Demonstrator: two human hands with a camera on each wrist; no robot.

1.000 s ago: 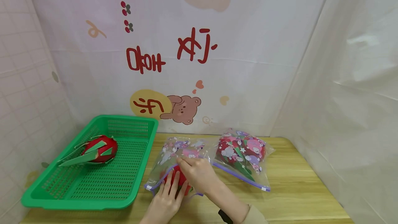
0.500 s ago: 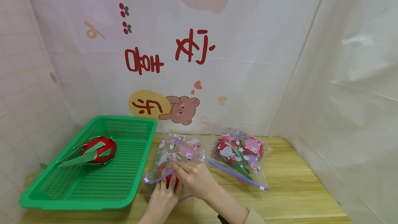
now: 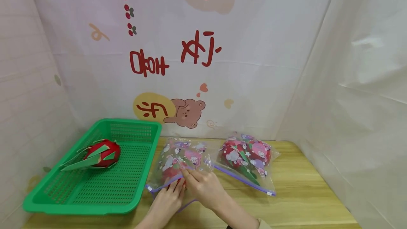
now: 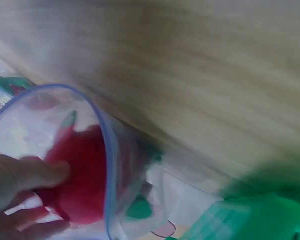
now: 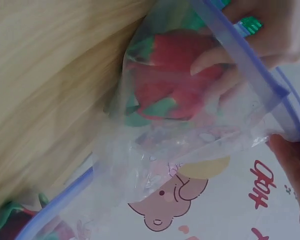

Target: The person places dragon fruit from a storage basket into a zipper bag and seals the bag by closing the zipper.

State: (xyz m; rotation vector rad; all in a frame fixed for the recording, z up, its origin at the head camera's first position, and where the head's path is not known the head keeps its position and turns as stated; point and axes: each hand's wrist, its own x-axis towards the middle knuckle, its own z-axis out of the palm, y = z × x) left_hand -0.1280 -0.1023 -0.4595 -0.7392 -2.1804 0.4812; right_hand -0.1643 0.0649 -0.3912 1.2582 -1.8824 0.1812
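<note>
sitting inside the left bag, just past its purple-edged mouth, one red toy with green flaps is held between the thumb and fingers of the left hand. the right hand pinches the rim of the same bag. two clear printed bags lie on the table; the right bag holds red and green contents, but its print hides how many. one green basket stands at the left with one second red toy in it.

in the head view the left fingertips are covered by the film and the right sleeve is cut off at the bottom; the left wrist view is blurred. compared with a second ago, the left hand and its toy are deeper in the bag, and less bare red shows at the mouth.
</note>
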